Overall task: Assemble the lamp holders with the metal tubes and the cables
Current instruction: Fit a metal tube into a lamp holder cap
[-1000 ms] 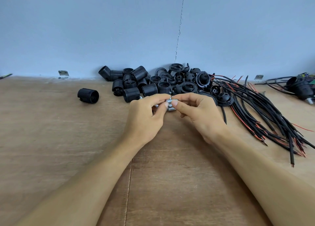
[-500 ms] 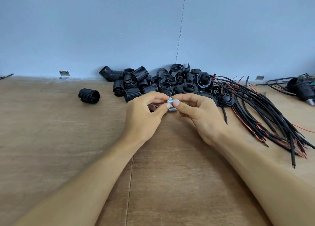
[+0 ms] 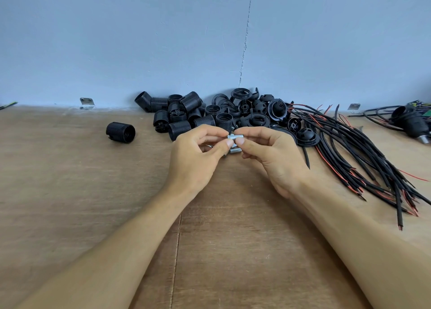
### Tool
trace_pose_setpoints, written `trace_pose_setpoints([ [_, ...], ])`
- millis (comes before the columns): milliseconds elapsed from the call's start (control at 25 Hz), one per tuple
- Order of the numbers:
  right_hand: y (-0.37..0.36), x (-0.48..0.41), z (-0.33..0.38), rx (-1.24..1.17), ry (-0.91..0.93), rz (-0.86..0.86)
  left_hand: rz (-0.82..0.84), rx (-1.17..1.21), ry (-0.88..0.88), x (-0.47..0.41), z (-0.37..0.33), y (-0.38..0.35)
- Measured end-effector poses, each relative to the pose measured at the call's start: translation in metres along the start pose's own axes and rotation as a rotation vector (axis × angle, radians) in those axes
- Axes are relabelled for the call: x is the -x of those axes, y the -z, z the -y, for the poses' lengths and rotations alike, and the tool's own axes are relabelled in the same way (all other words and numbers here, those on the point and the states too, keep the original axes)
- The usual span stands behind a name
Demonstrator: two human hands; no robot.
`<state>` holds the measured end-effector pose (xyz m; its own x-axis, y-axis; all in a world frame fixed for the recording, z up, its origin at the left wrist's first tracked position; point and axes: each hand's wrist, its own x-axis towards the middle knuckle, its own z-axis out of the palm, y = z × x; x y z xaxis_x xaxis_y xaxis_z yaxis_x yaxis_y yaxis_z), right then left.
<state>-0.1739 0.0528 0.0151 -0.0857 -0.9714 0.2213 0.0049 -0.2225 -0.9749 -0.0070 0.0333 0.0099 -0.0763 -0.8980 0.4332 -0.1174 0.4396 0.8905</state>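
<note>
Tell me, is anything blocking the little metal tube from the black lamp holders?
Nothing visible does. The left hand and right hand pinch the metal tube just in front of the lamp holders, with nothing between them.

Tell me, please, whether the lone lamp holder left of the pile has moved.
No; the lone lamp holder keeps its place below and right of the wall bracket.

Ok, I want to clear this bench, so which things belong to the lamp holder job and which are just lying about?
Job: metal tube pinched by left hand and right hand; spare tubes; black holders; cables.
Lying about: two metal brackets at the wall; wire ends far left.
</note>
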Motion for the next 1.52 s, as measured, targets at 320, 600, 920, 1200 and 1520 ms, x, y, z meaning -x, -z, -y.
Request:
trace_pose_setpoints([
  [320, -0.0020, 0.0025, 0.0011, 0.251, -0.006, -0.070, 0.053, -0.030, -0.032, 0.0012, -0.0011, 0.0013],
  [600, -0.0056, 0.0062, 0.0039, 0.423, -0.004, -0.108, 0.043, -0.059, -0.037, 0.0000, 0.0020, 0.0004],
  [920, -0.0073, 0.0087, 0.0059, 0.485, 0.038, -0.097, 0.049, -0.065, -0.030, -0.0006, 0.0048, 0.0010],
  [1200, -0.0072, 0.0096, 0.0078, 0.452, 0.071, -0.077, 0.049, -0.063, -0.034, -0.0011, 0.0063, 0.0009],
  [1520, -0.0066, 0.0099, 0.0073, 0.348, 0.044, -0.049, 0.033, -0.060, -0.030, -0.0014, 0.0062, 0.0008],
])
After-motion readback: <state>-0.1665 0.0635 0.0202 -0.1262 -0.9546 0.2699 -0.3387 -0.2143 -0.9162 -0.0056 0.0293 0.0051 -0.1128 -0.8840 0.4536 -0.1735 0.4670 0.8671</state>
